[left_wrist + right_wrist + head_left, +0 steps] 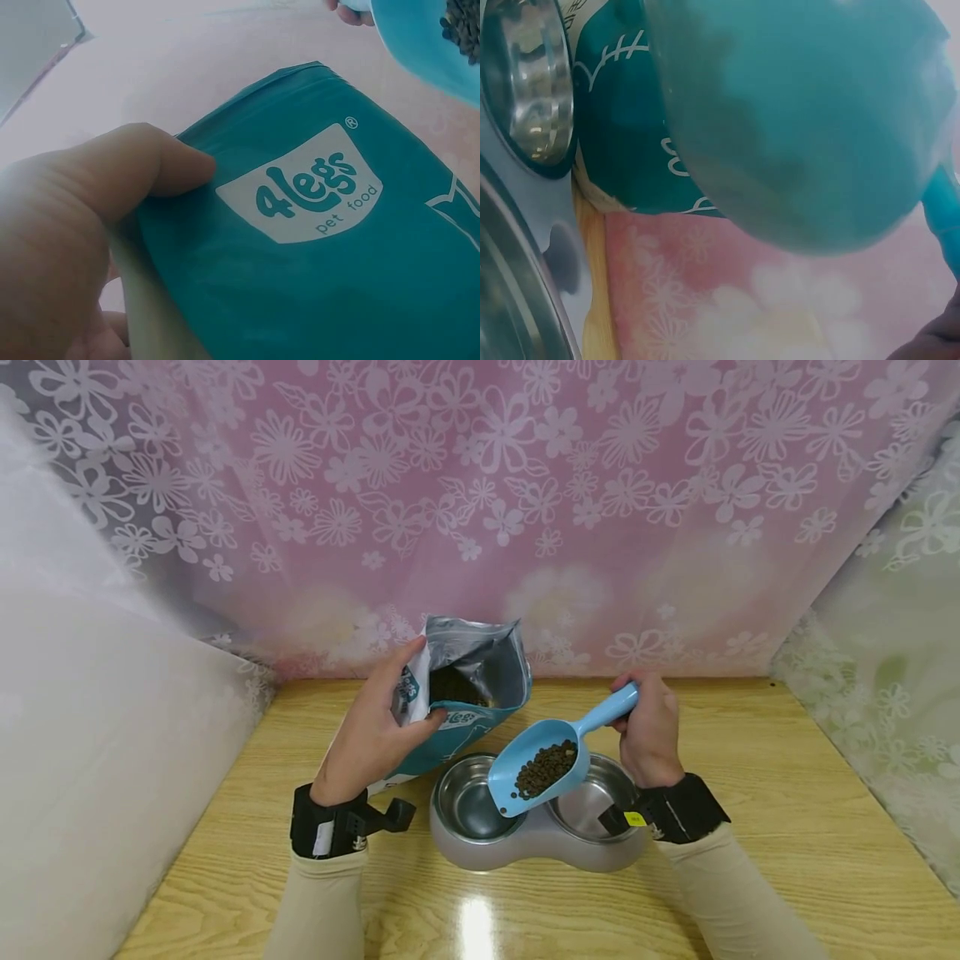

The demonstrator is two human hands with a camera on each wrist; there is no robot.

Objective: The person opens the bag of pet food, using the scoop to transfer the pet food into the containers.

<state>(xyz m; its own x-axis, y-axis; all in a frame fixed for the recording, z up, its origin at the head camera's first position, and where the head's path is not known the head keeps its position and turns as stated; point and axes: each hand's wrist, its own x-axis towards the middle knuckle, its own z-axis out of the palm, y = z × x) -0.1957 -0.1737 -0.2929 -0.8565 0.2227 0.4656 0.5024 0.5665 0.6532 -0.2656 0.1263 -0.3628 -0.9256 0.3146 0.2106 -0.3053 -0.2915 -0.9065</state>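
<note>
My left hand (pixel 371 731) grips the left edge of an open pet food bag (pixel 468 727), thumb on its teal front, fingers behind the side. Brown kibble (pixel 453 687) shows inside the silver-lined mouth. With my right hand (pixel 651 731) I hold a light blue scoop (pixel 531 745) by its handle. A heap of kibble (pixel 551 767) lies in the scoop, which hangs over the middle of a grey double bowl (pixel 536 847). Both steel bowls, the left bowl (pixel 472 814) and the right bowl (pixel 585 806), show bare metal. In the right wrist view the scoop's underside (pixel 802 135) covers much of the bag.
Everything stands on a wood-grain table (pixel 787 827). A pink flowered curtain (pixel 525 527) hangs along its back edge. White sheeting (pixel 90 735) borders the left side and a pale flowered cloth (pixel 892 677) the right.
</note>
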